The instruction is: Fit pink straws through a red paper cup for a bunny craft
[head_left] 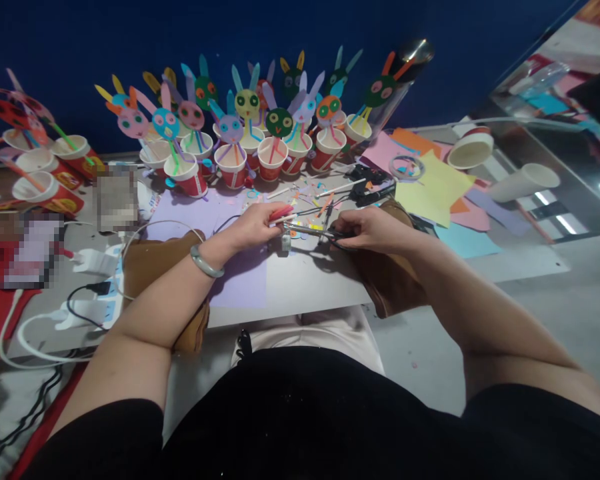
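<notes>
Over the middle of the table, my left hand (256, 225) pinches a small piece of red paper (281, 213); a thin pale edge shows along its lower side. My right hand (369, 230) is closed round the dark handles of a pair of scissors (307, 229). The blades point left and reach the red paper by my left fingertips. Whether the blades are apart is too blurred to tell. Below lies a sheet of purple paper (240, 287), partly covered by my left hand and arm. Small colourful paper scraps (305, 193) are scattered just beyond both hands.
Several red paper cups (230, 167) with paper rabbit figures line the back. Coloured sheets (430, 190) and a tipped cup (470, 150) lie right. Brown cloths (167, 257) lie beneath my forearms. A power strip (113, 283) with cables and a phone (34, 252) are left.
</notes>
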`<state>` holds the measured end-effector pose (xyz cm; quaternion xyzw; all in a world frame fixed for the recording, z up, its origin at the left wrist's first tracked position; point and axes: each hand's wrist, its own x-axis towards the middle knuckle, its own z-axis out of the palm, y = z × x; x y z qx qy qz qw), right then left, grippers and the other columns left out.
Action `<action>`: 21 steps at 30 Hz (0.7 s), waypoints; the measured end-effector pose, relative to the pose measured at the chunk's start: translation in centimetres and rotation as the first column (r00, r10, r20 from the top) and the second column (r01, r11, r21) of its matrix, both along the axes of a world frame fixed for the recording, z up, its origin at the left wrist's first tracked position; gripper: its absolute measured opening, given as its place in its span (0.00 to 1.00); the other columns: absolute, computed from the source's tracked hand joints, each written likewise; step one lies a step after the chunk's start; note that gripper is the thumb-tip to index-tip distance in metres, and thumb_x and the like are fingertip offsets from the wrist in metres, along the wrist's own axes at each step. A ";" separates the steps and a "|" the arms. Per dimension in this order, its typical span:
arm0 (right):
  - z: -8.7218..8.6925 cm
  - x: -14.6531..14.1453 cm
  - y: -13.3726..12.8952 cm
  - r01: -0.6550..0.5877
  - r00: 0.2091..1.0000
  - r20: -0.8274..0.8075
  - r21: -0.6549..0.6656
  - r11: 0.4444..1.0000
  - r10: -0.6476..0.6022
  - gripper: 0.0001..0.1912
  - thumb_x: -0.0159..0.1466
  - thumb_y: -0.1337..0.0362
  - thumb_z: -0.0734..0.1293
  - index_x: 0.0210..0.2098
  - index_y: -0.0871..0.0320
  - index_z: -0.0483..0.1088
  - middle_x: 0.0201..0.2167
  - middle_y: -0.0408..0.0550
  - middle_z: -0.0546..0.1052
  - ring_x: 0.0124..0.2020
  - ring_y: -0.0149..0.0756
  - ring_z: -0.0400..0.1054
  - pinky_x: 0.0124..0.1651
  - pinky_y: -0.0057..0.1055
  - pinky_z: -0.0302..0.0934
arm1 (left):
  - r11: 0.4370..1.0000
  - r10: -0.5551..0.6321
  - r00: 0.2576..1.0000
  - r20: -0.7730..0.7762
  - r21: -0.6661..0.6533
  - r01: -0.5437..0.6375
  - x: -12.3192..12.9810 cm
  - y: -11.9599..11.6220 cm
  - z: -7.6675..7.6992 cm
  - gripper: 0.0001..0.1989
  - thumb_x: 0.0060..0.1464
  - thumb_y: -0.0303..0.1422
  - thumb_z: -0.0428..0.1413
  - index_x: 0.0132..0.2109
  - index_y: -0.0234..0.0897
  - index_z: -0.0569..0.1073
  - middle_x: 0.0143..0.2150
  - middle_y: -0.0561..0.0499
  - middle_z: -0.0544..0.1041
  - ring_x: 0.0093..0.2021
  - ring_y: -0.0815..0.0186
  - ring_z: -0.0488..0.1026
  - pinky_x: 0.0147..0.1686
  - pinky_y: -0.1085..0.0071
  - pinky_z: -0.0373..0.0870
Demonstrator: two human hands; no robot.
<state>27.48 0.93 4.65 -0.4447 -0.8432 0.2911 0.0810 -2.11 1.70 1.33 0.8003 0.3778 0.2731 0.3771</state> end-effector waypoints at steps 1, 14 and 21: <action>0.0 0.0 0.0 -0.003 1.000 -0.008 -0.003 1.000 0.003 0.17 0.56 0.48 0.71 0.29 0.55 0.69 0.23 0.41 0.70 0.27 0.33 0.62 0.33 0.30 0.54 | 1.000 -0.002 1.000 0.010 -0.004 0.002 0.0 0.0 0.0 0.12 0.49 0.27 0.55 0.27 0.39 0.57 0.26 0.59 0.57 0.28 0.72 0.52 0.32 0.70 0.51; -0.9 -0.2 0.5 -0.026 0.999 -0.037 -0.006 1.000 0.026 0.17 0.56 0.48 0.71 0.28 0.55 0.67 0.22 0.39 0.69 0.26 0.31 0.60 0.31 0.29 0.53 | 0.994 -0.034 0.998 0.058 -0.100 0.040 0.1 0.1 -0.5 0.08 0.49 0.28 0.56 0.29 0.38 0.62 0.27 0.59 0.58 0.29 0.71 0.54 0.32 0.69 0.52; -0.9 -0.3 0.3 -0.034 0.999 -0.025 0.028 0.999 0.035 0.15 0.57 0.50 0.71 0.28 0.54 0.66 0.21 0.39 0.69 0.25 0.31 0.60 0.31 0.28 0.53 | 0.995 -0.046 0.996 0.077 -0.087 0.053 0.0 0.3 -0.7 0.08 0.49 0.27 0.56 0.29 0.37 0.63 0.27 0.58 0.59 0.29 0.72 0.55 0.31 0.71 0.53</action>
